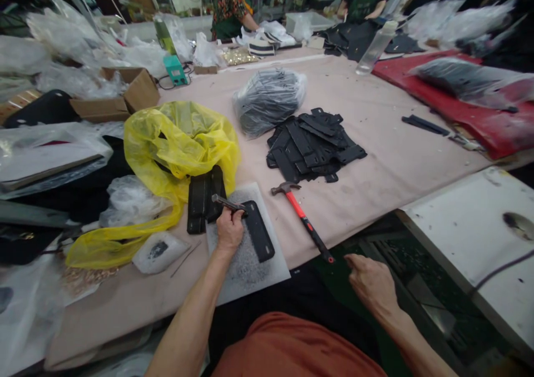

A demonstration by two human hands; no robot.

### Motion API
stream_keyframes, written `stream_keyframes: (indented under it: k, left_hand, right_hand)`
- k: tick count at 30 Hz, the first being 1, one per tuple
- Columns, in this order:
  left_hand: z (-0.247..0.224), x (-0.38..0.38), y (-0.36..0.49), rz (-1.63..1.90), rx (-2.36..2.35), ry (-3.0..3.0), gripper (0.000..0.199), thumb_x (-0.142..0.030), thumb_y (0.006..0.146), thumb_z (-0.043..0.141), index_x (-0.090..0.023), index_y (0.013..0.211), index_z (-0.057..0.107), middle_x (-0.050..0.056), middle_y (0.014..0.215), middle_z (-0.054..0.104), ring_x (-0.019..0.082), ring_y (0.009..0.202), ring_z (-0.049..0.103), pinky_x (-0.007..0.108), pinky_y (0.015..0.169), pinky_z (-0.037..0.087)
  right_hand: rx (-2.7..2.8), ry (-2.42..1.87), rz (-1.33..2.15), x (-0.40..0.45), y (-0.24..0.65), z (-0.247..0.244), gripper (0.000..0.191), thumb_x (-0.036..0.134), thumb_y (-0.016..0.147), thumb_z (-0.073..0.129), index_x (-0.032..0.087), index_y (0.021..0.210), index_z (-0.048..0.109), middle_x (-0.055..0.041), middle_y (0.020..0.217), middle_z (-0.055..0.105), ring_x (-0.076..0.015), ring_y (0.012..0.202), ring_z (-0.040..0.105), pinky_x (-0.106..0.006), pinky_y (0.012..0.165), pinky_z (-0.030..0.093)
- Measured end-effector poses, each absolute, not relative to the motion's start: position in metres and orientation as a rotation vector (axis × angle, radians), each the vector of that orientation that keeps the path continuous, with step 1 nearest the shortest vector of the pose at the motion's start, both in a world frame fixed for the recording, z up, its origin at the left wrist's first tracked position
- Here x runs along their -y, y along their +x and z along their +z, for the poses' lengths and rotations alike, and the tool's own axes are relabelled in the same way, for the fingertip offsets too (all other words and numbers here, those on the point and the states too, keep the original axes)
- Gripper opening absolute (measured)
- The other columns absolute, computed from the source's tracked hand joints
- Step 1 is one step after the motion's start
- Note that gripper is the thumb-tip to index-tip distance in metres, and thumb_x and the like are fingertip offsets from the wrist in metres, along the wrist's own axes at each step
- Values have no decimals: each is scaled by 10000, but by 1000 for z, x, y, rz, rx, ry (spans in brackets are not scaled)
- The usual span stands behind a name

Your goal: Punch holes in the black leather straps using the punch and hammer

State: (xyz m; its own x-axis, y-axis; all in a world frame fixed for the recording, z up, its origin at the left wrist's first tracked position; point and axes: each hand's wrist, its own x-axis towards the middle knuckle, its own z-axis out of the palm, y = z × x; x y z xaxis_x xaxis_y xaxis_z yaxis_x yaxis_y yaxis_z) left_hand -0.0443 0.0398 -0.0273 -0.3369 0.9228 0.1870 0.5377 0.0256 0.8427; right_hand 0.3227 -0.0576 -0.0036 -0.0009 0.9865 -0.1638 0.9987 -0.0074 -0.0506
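Note:
My left hand (230, 229) is closed around a short metal hole punch (223, 200), tilted over one end of a black strip (259, 232) with slots near its ends. That strip lies on a speckled pale board (240, 274). Beside the board rests a claw hammer (306, 221) with a red and black handle, touched by neither hand. My right hand (371, 282) hangs past the table edge, just right of the handle's end, its fingers curled and nothing visible in them. More black strips (198, 202) lie left of the board, and a heap of black pieces (312, 143) sits beyond the hammer.
A yellow plastic bag (179, 138) spreads at the left, near an open cardboard box (117, 96). Behind the heap stands a filled clear bag (269, 102). A white machine table (475, 238) is at the right. Across the table, other people (231, 7) are at work.

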Motion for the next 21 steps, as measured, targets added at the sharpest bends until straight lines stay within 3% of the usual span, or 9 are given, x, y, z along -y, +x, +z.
stream_keyframes:
  k: [3,6,10,12,14,18,21]
  left_hand:
    - [-27,-40,-44,1248,-1906,1486,222,-309,873,515,-178,972,665,85,950,726,239,912,681,333,842,521]
    - [-25,-39,-44,1259,-1903,1486,228,-315,875,508,-182,968,669,86,961,729,238,928,680,342,863,520]
    - [-24,-39,-44,1249,-1904,1488,259,-344,878,497,-177,967,674,97,949,732,252,921,687,372,859,529]
    - [-23,-39,-44,1259,-1904,1474,274,-359,876,495,-178,972,675,101,951,735,259,922,690,384,851,537]
    - [-22,-39,-45,1277,-1888,1458,279,-376,870,500,-185,967,679,97,955,738,262,932,691,388,848,544]
    - [-19,-30,-53,1313,-1899,1436,299,-436,847,520,-204,921,693,88,935,743,277,921,695,403,842,555]
    - [-20,-18,-65,1292,-1921,1453,320,-486,832,527,-233,917,703,75,945,746,292,929,693,424,840,562]
  right_hand:
    - [-2335,2318,-223,42,291,10,310,173,865,410,171,1057,654,-93,994,722,-235,892,659,-359,843,427]
    - [-2519,2325,-372,28,239,19,305,353,899,492,167,1103,620,-111,1032,690,-248,930,631,-359,846,443]
    - [-2645,2117,-526,13,154,19,649,555,743,678,154,1236,548,-166,1226,600,-339,1083,553,-453,932,433]
    - [-2627,2107,-554,7,122,13,833,575,665,735,136,1326,484,-206,1362,506,-391,1173,500,-507,967,415]
    - [-2578,2150,-587,1,106,5,891,523,666,742,109,1388,424,-233,1407,458,-410,1228,467,-518,994,405]
    - [-2476,2236,-722,-7,118,-11,622,345,789,616,131,1352,462,-205,1271,581,-339,1136,577,-440,936,465]
    - [-2446,2260,-959,-19,143,-14,360,249,812,538,178,1163,570,-134,1077,685,-273,1002,653,-363,827,500]
